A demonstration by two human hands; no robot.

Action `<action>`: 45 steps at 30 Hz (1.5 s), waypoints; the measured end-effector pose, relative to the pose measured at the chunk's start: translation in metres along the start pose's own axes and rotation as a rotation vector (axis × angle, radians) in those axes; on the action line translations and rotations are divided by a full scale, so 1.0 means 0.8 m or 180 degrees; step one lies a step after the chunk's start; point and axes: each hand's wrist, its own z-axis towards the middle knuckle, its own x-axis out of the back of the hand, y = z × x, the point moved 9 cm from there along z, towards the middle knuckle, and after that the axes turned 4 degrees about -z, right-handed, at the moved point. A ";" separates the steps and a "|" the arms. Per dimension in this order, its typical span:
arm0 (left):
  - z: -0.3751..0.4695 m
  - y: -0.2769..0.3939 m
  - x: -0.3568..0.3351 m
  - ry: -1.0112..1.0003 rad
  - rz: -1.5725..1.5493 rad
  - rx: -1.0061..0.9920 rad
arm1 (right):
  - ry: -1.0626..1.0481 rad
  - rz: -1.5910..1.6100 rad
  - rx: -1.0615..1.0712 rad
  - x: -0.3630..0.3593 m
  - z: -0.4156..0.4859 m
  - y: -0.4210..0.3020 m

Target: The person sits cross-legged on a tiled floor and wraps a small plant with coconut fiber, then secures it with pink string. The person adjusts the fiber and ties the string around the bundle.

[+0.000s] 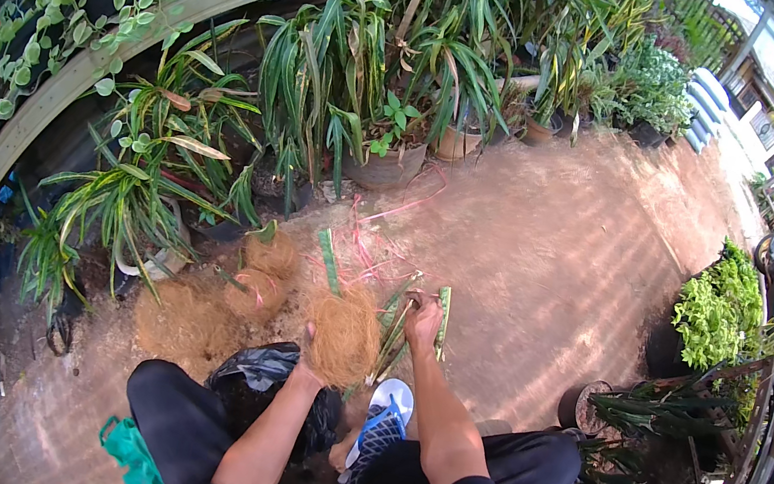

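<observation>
My left hand (312, 357) grips the side of a ball of brown coir fibre (344, 338) above the ground between my knees. A banded green leaf cutting (329, 261) rises at the ball's far edge. My right hand (424, 320) is curled over several loose leaf cuttings (391, 334), one of them a yellow-edged leaf (442, 319); whether its fingers pinch one is hidden. Two finished-looking coir balls, a nearer one (255, 295) tied with pink string and a farther one (271, 254), sit left of the held ball, each with a leaf piece.
Loose coir (188, 321) lies at left. A black plastic bag (257, 366) with dark contents stands between my legs. Pink raffia string (362, 253) tangles on the soil. Potted plants (384, 162) line the far side; a green bag (132, 460) lies by my knee.
</observation>
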 end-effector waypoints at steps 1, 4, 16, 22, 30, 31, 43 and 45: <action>-0.001 0.000 -0.004 -0.0041 -0.0017 -0.0015 | 0.0024 -0.0004 -0.0080 0.014 0.013 -0.003; -0.012 0.004 -0.023 -0.0119 -0.0014 -0.0062 | 0.0271 0.0115 -0.0245 0.064 0.051 -0.025; -0.078 0.075 -0.088 -0.0100 -0.0070 -0.0016 | 0.1274 0.1641 -0.0432 0.247 0.184 -0.186; -0.155 0.135 -0.042 0.0487 -0.0007 -0.0434 | 0.1208 0.2719 0.0734 0.307 0.196 -0.349; -0.290 0.154 0.003 0.0938 -0.0059 -0.0561 | -0.1585 0.2375 0.0039 0.090 0.053 -0.426; -0.303 0.155 0.004 0.0914 -0.0046 -0.0593 | -0.1954 0.2080 -0.0229 0.049 0.024 -0.418; -0.387 0.134 -0.008 0.1040 0.0398 -0.0522 | -0.4243 0.2456 -0.0471 -0.127 -0.221 -0.446; -0.394 0.139 -0.015 0.1187 0.0630 -0.0621 | -0.4278 0.2858 -0.0540 -0.128 -0.227 -0.457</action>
